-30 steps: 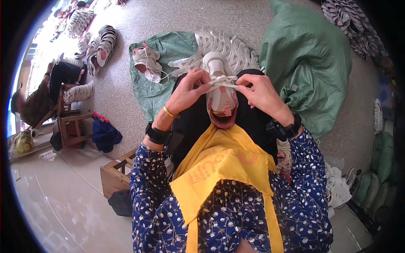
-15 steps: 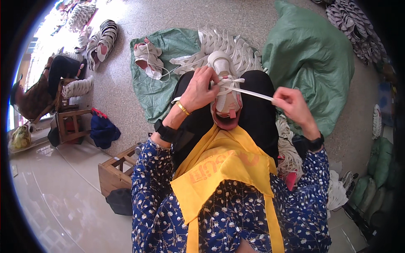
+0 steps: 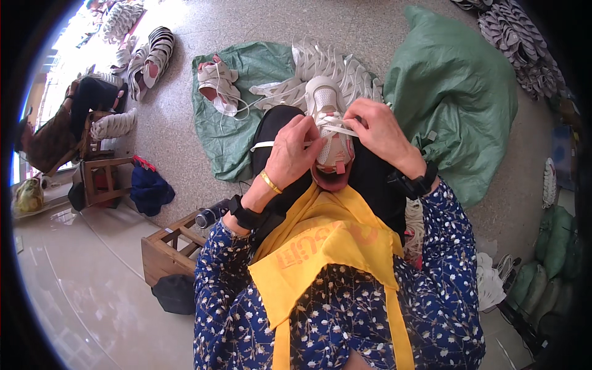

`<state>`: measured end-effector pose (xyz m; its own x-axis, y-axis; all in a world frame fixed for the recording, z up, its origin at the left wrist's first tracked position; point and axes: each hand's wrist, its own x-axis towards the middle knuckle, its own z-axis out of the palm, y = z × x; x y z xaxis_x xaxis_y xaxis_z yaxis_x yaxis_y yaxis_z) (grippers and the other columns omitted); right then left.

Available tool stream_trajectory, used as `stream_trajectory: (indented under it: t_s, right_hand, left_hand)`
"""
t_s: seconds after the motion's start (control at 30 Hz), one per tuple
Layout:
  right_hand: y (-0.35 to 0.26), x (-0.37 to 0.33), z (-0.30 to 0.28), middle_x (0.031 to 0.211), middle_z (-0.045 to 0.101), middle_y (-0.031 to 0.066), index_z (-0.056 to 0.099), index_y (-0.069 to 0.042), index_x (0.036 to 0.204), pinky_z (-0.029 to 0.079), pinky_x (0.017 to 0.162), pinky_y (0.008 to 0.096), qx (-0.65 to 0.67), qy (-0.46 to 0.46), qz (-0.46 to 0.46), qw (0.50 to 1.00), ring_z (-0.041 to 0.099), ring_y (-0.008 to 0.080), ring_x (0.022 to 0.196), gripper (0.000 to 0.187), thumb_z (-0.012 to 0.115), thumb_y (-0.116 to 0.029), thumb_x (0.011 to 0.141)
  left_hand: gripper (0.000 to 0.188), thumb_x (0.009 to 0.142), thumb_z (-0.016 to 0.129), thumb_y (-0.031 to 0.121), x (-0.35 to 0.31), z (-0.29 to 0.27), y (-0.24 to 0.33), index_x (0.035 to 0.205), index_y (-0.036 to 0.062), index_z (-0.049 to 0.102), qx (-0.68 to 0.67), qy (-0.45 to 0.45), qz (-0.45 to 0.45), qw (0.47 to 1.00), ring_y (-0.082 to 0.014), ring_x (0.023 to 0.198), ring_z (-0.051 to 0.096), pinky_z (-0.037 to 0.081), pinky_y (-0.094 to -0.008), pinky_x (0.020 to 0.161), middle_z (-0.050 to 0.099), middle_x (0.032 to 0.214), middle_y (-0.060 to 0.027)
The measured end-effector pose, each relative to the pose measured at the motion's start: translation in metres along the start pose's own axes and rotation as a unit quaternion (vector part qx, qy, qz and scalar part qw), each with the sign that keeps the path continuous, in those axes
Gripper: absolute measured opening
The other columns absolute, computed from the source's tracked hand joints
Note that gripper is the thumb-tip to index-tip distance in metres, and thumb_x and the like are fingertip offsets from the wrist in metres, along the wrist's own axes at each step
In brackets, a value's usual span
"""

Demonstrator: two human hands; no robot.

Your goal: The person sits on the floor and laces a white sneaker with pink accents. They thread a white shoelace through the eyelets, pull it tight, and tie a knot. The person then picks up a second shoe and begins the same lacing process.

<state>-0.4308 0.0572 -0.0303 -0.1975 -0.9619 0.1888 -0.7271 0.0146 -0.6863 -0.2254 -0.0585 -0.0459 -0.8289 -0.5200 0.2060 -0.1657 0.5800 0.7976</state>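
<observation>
A whitish shoe upper with pink parts lies between my knees, its opening toward me and its toe pointing away. A white shoelace crosses its front through the eyelets. My left hand is closed at the upper's left edge, pinching lace, with a loose end sticking out to the left. On the other side my right hand pinches the lace close to the eyelets, fingers bent over the upper. The fingertips partly hide where the lace is gripped.
A second laced upper rests on a green sheet ahead, beside a row of stacked uppers. A bulky green sack stands right. A wooden stool is at my left, and bundled white laces lie right.
My right hand has moved left from beside the green sack to the upper; the lace stretched out to the right is now drawn in short. My left hand has shifted slightly toward me.
</observation>
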Motion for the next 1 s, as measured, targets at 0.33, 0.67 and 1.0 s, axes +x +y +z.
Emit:
stream_trajectory:
  t_s: [0.33,0.67,1.0]
  right_hand:
    - [0.014,0.003,0.002,0.076,0.066,-0.0039,0.066,-0.002,0.103,0.043,0.056,0.0219,0.297,-0.036,0.148,0.943,0.053,0.0014,0.063,0.021,0.078,-0.011,0.088]
    - [-0.005,0.005,0.004,0.076,0.064,0.0082,0.062,-0.004,0.104,0.051,0.062,0.0373,0.056,-0.075,0.093,0.991,0.064,0.0232,0.064,0.036,0.082,-0.020,0.078]
    - [-0.010,-0.012,0.014,0.088,0.065,0.0133,0.060,-0.002,0.101,0.054,0.067,0.0402,0.074,-0.008,0.059,0.995,0.067,0.0273,0.071,0.024,0.071,-0.008,0.080]
  left_hand:
    - [0.022,0.086,0.074,0.003,0.000,0.002,-0.005,0.088,0.0015,0.051,-0.164,0.003,-0.116,0.980,-0.0111,0.063,0.056,0.046,-0.0280,0.060,0.056,0.070,-0.0047]
    - [0.021,0.093,0.069,-0.002,-0.026,-0.034,0.003,0.098,0.0091,0.051,-0.361,-0.009,-0.185,0.914,-0.0034,0.075,0.048,0.038,-0.0200,0.065,0.052,0.083,0.0058]
    - [0.024,0.092,0.071,0.002,-0.068,-0.064,0.008,0.096,0.0080,0.049,-0.256,0.029,-0.224,0.940,-0.0051,0.070,0.049,0.040,-0.0243,0.061,0.051,0.077,0.0032]
